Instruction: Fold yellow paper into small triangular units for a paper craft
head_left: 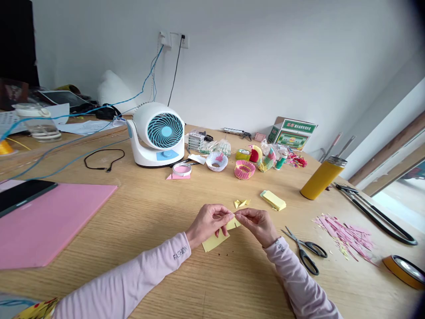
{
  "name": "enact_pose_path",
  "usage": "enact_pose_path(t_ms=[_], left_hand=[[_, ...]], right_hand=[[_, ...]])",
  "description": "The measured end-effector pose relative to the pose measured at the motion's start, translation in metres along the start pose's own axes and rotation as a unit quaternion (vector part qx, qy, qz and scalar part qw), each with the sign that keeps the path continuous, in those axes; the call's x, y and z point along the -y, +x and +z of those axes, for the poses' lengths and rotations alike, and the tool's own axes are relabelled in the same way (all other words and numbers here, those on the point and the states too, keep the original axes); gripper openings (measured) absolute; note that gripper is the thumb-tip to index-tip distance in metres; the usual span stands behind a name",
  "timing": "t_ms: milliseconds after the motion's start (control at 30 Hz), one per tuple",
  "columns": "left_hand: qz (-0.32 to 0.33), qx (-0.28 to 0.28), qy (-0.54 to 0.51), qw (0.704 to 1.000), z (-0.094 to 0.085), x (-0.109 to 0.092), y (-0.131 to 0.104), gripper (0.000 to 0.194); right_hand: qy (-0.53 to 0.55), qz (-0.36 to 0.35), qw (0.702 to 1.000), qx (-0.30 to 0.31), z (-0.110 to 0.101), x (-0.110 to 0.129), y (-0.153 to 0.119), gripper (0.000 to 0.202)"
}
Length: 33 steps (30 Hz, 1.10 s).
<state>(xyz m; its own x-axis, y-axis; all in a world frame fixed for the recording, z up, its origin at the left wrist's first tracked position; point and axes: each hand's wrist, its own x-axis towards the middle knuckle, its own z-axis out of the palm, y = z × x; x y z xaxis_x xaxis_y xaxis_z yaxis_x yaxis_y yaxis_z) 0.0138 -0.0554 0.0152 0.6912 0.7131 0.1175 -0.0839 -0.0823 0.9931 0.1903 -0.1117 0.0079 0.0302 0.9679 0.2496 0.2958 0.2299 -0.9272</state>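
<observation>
Between my two hands is a small yellow paper piece (233, 223), pinched at its top edge by the fingertips. My left hand (212, 221) has thumb and forefinger closed on it from the left. From the right, my right hand (257, 223) pinches the same piece. Under my left hand a flat yellow paper strip (215, 242) lies on the wooden table (159, 212). Folded yellow pieces (241, 203) lie just beyond my hands, and a stack of yellow paper (273, 200) sits to their right. Open black scissors (306, 249) rest beside my right wrist.
Pink paper scraps (347, 235), a tape roll (404, 270) and a yellow tumbler (322, 178) stand or lie at the right. A white fan (158, 135) and small paper baskets (245, 169) are at the back. At left, a phone (25, 195) rests on pink sheets (66, 217).
</observation>
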Motion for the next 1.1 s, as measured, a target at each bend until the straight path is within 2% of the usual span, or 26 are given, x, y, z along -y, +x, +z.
enact_pose_path(t_ms=[400,700,1100], left_hand=[[-0.07,-0.011,-0.069,0.995,-0.001,-0.004,0.001,0.034],[-0.104,0.044,-0.144,0.983,-0.007,-0.012,0.0,0.031],[-0.055,0.063,-0.178,0.98,-0.003,-0.01,0.0,0.029]], right_hand=[[0.041,0.004,0.999,-0.014,0.001,-0.005,0.001,0.018],[0.187,0.053,0.981,-0.016,0.006,0.0,0.0,0.019],[0.333,0.091,0.938,0.021,0.016,0.006,-0.003,0.021]])
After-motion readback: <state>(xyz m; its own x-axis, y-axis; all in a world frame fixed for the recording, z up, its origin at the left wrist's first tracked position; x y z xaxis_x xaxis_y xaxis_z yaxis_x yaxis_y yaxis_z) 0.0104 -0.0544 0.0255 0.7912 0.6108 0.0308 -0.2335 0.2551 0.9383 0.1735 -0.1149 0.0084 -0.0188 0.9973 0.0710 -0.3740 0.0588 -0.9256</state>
